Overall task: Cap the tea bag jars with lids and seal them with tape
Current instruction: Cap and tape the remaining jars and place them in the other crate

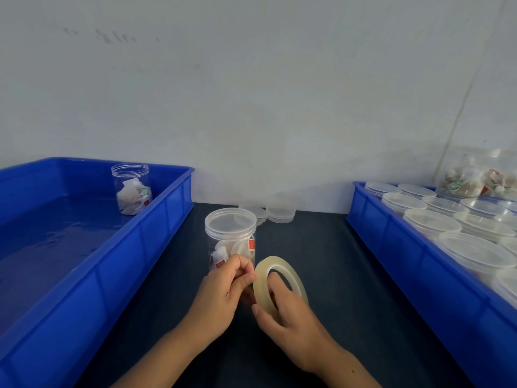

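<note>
Flanking the dark surface are two blue crates: the left crate holds one uncapped jar of tea bags at its far right corner, and the right crate is packed with lidded clear jars, with another jar of tea bags at its far end. Two short stacks of spare lids lie at the far edge of the surface by the wall. Between the crates stands the capped jar, clear plastic with a translucent lid, white tea bags and red tags showing through; the left hand partly hides its lower part. That hand's fingers are curled, pinching at the edge of the tape roll. The right hand grips the roll, fingers through its hole, holding it upright just near of the jar.
</note>
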The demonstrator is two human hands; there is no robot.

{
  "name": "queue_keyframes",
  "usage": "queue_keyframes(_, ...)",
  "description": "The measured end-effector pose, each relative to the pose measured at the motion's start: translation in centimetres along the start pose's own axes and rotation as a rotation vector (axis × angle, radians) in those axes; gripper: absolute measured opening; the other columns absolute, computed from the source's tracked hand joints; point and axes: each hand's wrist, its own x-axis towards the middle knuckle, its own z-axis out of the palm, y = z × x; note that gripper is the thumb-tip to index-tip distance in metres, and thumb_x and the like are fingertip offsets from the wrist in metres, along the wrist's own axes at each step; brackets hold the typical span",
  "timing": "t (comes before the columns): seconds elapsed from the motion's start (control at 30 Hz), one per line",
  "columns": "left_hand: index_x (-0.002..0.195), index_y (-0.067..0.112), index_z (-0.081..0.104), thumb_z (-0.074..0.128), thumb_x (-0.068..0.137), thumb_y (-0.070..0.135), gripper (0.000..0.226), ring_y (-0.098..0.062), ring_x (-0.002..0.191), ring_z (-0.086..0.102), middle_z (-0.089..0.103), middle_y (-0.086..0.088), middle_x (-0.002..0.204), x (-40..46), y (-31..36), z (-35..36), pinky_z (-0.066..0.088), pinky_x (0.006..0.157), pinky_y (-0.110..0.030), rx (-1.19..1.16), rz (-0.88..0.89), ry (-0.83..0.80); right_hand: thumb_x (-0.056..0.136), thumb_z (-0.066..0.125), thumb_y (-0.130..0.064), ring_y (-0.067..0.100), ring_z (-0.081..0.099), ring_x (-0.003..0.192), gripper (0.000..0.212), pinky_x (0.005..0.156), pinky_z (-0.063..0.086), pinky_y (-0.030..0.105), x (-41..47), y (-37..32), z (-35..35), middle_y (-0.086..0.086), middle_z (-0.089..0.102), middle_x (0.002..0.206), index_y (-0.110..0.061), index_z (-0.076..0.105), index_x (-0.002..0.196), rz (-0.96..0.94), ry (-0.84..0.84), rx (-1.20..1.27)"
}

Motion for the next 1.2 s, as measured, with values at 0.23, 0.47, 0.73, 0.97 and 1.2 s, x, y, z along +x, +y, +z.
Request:
queue_keyframes(0.23,0.094,0.02,0.058,0.058,0.092,0.017,0.004,-0.009,0.078,0.07,0.072,0.007,0.086,-0.1,0.4,0.1,0.054,0.066,-0.019,-0.102,0.033,0.047,0.087,0.046,-0.048,-0.002,0.049,0.063,0.015,0.058,0.043,0.018,0.0,0.2,-0.2,-0.026,0.053,0.079,-0.058,0.037,0.081,-0.009,0.035,0.058)
queue_keyframes(0.47,0.088,0.029,0.049,0.052,0.096,0.021,0.012,-0.003,0.087,0.062,0.061,0.012,0.091,-0.2,0.2,0.2,0.054,0.077,-0.023,0.208,0.116,0.057,0.093,0.048,-0.044,0.004,0.047,0.062,0.017,0.056,0.043,0.029,0.0,0.5,-0.8,-0.011,0.051,0.075,-0.045,0.033,0.085,0.012,-0.029,-0.112)
queue_keyframes(0.73,0.095,0.022,0.058,0.06,0.091,0.015,0.008,0.0,0.089,0.061,0.062,0.01,0.095,-0.1,0.6,0.1,0.052,0.076,-0.016,0.042,0.104,0.12,0.094,0.046,-0.047,0.015,0.048,0.063,0.015,0.057,0.043,0.036,0.0,0.3,-1.1,0.002,0.054,0.079,-0.036,0.036,0.09,0.029,-0.034,-0.146)
queue_keyframes(0.97,0.084,0.02,0.065,0.068,0.084,0.006,0.014,-0.003,0.088,0.064,0.066,0.018,0.087,0.0,0.7,-0.4,0.052,0.075,-0.015,-0.006,0.13,0.119,0.095,0.047,-0.05,0.002,0.045,0.062,0.021,0.059,0.042,0.031,-0.1,0.3,-1.0,-0.006,0.049,0.074,-0.039,0.032,0.086,0.049,-0.065,-0.178)
queue_keyframes(1.2,0.087,0.015,0.062,0.063,0.089,0.006,0.009,-0.002,0.091,0.061,0.063,0.01,0.086,0.0,0.0,0.1,0.05,0.078,-0.013,0.151,0.183,0.129,0.095,0.047,-0.048,0.005,0.043,0.061,0.021,0.059,0.042,0.035,-0.1,0.3,-0.8,-0.004,0.049,0.075,-0.037,0.032,0.086,0.05,-0.063,-0.175)
